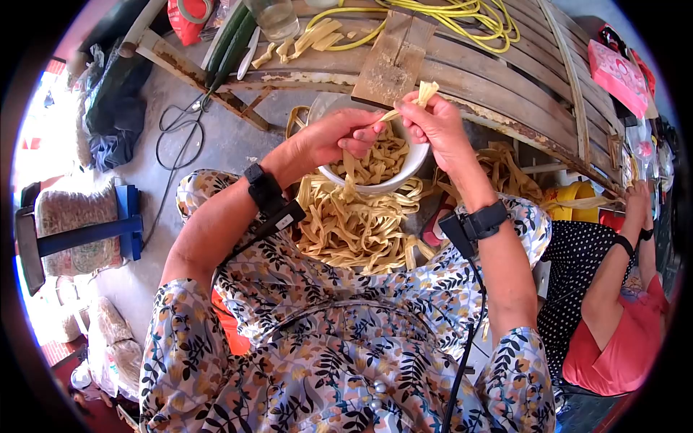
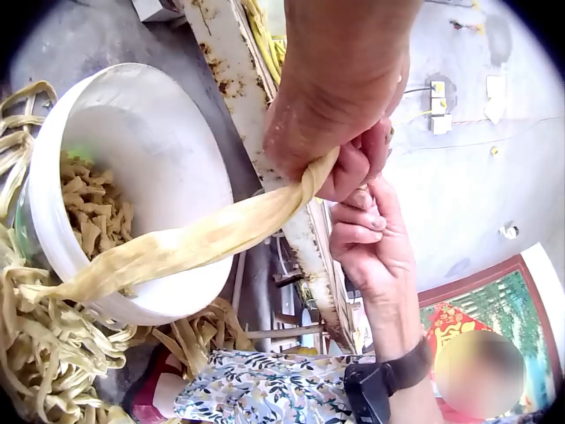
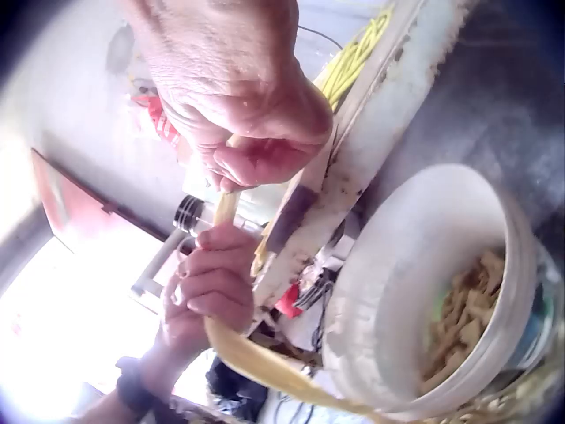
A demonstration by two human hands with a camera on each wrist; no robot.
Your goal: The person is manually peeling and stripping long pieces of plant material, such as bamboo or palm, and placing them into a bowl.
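A long, flat, pale yellow strip (image 2: 194, 238), leathery and plant-like, runs between both hands. My left hand (image 1: 339, 133) grips it with curled fingers, and its long part trails down past the white bucket (image 2: 172, 124). Thumb and fingers of my right hand (image 1: 439, 124) pinch the strip near its bunched end (image 1: 429, 91), which sticks up above them. Both hands are close together over the bucket's far rim. Short knotted-looking pieces (image 1: 382, 159) of the same material lie in the bucket. A heap of long strips (image 1: 354, 231) spreads between the knees, in front of the bucket.
Across the far side stands a slatted bench (image 1: 476, 79) with a rusty edge. On it are a wooden board (image 1: 390, 61), yellow cable (image 1: 498, 32), loose short pieces (image 1: 321, 35), dark green cucumbers (image 1: 232, 43) and a glass jar (image 1: 278, 20). Another person (image 1: 613, 325) sits at right.
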